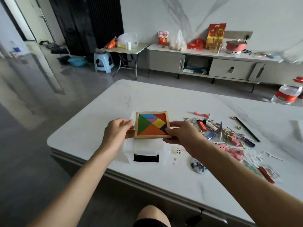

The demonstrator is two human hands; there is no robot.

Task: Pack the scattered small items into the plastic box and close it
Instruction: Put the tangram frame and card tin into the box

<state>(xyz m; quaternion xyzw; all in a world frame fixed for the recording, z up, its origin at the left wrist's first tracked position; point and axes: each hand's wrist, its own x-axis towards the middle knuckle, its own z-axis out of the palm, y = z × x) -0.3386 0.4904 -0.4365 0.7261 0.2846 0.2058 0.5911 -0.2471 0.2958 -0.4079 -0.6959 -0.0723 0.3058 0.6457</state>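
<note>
My left hand point(117, 133) and right hand point(181, 135) pinch opposite edges of the tangram tray point(151, 125), which I hold level just above the plastic box point(144, 149). I judge it stiff and light, with loose pieces, so I'd grip the frame. The small items point(229, 135) lie beyond, to the right.

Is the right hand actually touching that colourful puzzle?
Touching. The head view shows the right hand pinching the tangram puzzle at its near right corner.
</note>
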